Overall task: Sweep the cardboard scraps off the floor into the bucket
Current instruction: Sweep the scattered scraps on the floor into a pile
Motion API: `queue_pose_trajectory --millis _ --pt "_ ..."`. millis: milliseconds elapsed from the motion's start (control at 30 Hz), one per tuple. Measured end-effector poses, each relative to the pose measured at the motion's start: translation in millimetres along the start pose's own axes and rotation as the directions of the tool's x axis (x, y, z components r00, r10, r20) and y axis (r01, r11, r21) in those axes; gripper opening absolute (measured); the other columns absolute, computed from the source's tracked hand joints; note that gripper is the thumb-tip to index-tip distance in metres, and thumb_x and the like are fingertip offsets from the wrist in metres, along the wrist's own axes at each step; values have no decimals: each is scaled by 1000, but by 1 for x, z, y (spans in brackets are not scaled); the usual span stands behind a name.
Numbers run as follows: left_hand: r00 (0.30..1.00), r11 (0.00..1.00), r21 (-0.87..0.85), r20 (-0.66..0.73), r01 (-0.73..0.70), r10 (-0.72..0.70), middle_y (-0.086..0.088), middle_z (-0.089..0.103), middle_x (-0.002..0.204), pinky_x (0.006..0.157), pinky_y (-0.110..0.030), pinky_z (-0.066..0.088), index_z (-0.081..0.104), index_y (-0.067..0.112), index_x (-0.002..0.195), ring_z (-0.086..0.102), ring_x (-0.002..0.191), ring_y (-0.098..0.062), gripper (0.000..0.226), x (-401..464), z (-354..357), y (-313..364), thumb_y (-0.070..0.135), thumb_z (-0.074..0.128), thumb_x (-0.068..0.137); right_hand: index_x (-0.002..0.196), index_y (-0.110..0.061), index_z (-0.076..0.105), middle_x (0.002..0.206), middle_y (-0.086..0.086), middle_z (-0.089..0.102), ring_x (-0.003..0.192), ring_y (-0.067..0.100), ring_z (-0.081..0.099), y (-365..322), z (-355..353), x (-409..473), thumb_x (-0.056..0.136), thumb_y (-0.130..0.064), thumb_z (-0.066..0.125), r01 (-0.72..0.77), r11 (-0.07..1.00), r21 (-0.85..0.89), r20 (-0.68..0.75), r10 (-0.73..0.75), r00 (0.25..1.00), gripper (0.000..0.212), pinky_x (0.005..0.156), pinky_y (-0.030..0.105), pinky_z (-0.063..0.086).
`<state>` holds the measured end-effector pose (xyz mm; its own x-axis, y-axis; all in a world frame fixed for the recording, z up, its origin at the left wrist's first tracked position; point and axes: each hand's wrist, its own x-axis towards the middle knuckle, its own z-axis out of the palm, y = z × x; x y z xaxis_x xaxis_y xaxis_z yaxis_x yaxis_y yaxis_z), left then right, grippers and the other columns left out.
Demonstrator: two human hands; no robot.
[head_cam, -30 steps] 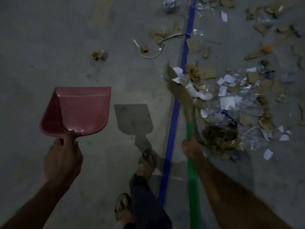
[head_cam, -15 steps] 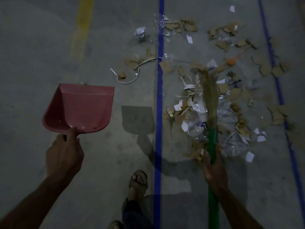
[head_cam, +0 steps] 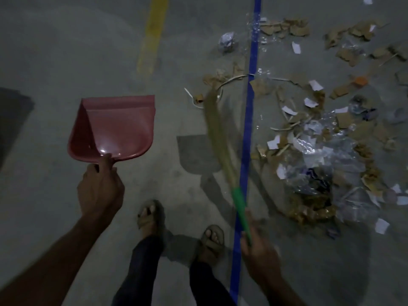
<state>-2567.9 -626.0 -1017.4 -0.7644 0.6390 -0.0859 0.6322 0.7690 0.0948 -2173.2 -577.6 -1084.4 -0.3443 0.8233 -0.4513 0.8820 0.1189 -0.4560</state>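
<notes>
Scraps [head_cam: 295, 29] look light and flighty, so the right hand [head_cam: 260, 259] grips the broom [head_cam: 220, 138] by its green handle, the left hand [head_cam: 100, 191] clenched on the dustpan [head_cam: 119, 127] handle.

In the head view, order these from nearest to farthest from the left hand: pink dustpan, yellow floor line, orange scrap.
1. Pink dustpan: held by the left hand.
2. Yellow floor line: ahead, beyond the dustpan.
3. Orange scrap: far right, past the blue line.
</notes>
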Motion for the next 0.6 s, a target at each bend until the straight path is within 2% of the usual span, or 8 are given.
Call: queue_pose_trajectory --millis 67,133,167,267,367,433,500,600 --pt "998 998 -17 -19 60 -61 -31 53 102 69 -57 45 46 15 135 56 85 -53 37 3 -4 -17 13 52 98 152 -26 37 80 3 60 50 15 41 -31 41 -1 94 -32 51 181 970 -162 35 -177 984 60 44 33 37" --pt "989 990 -26 -50 141 -142 -31 53 105 71 -58 45 46 16 132 55 88 -54 35 14 -11 -39 13 52 97 152 -33 35 79 2 56 51 20 46 -85 68 11 88 -30 52 288 940 -181 117 -270 956 66 46 37 41" --pt "983 984 -37 -52 172 -174 -31 52 106 72 -58 45 47 16 131 55 89 -54 34 11 -10 -44 13 52 98 154 -40 28 81 4 55 52 23 50 -107 66 12 88 -31 48 321 925 -203 175 -288 941 69 47 39 39" --pt "983 983 -34 -37 178 -179 -32 52 106 68 -54 43 46 14 131 55 88 -54 33 27 -11 -68 14 52 98 155 -45 6 120 16 51 86 37 61 -177 85 40 101 -23 35 399 902 -164 342 -328 881 65 67 44 46" --pt "989 989 9 -8 145 -145 -31 52 105 67 -54 43 47 15 129 55 87 -53 32 45 -7 -91 14 53 97 155 -44 -2 143 28 39 106 41 58 -226 124 78 104 -23 39 387 916 -101 454 -304 837 69 88 47 51" --pt "991 991 10 -2 131 -131 -30 53 103 65 -52 41 47 15 131 56 85 -52 35 60 2 -113 12 54 97 156 -44 2 147 30 36 114 42 55 -258 160 104 103 -27 40 375 925 -67 460 -304 834 67 95 48 49" --pt "994 995 15 29 101 -102 -30 53 102 66 -52 42 47 14 131 56 85 -52 36 66 11 -124 11 55 96 155 -45 8 131 23 48 109 40 56 -280 171 128 102 -27 38 310 950 -42 420 -265 868 64 95 47 48" --pt "998 999 39 61 30 -32 -33 54 104 68 -56 45 46 13 133 57 85 -54 39 88 29 -140 12 56 96 154 -43 16 118 19 53 99 39 57 -300 190 176 98 -21 38 138 990 -9 306 -129 943 64 80 42 47"
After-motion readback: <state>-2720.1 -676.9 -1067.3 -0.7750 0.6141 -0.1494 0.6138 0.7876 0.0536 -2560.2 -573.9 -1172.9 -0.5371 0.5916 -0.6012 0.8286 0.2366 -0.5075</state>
